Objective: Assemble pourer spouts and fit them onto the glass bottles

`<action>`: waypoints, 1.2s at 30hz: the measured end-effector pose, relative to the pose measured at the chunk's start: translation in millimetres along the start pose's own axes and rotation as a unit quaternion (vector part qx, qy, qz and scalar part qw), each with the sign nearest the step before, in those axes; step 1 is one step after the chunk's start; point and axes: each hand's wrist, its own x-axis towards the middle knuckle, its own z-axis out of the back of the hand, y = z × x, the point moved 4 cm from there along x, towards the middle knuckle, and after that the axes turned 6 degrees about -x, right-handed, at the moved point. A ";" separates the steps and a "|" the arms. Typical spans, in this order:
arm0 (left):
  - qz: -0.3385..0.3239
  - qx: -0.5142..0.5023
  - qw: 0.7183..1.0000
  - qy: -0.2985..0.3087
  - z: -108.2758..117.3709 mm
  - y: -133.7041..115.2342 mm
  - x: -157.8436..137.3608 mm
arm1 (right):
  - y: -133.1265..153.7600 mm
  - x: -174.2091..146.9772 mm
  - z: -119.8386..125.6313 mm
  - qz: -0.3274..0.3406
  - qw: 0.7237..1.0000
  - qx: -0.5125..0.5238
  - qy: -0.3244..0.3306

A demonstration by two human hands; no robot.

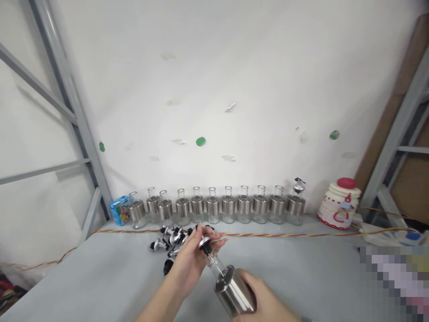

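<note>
right hand (264, 297) holds bottle (231, 288); left hand (191, 259) grips spout (205, 244).

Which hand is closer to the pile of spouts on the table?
Left. The left hand sits right at the spout pile, pinching a spout on the bottle; the right hand grips the bottle's body farther right.

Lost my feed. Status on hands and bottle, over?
Right hand grips steel-sleeved glass bottle, tilted. Left hand pinches pourer spout at its neck. Loose spouts piled just behind.
</note>
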 end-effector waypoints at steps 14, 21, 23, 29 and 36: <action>0.005 0.018 1.000 -0.021 0.6 4.9 -2.7 | 4.0 -1.4 6.5 0.018 0.996 -0.070 -0.056; 0.065 -0.030 0.997 -0.040 0.6 20.2 -6.7 | 7.1 -3.5 8.3 0.019 0.993 -0.096 -0.070; 0.028 -0.001 0.999 -0.033 -1.7 20.3 -7.2 | 6.3 -2.4 6.5 0.016 0.994 -0.086 -0.068; -0.007 0.042 0.999 -0.023 -3.4 23.5 -8.5 | 5.8 -1.3 4.6 0.013 0.996 -0.058 -0.066; -0.027 0.057 0.998 0.000 -5.0 20.8 -8.5 | 3.5 -2.1 6.0 0.034 0.989 -0.103 -0.099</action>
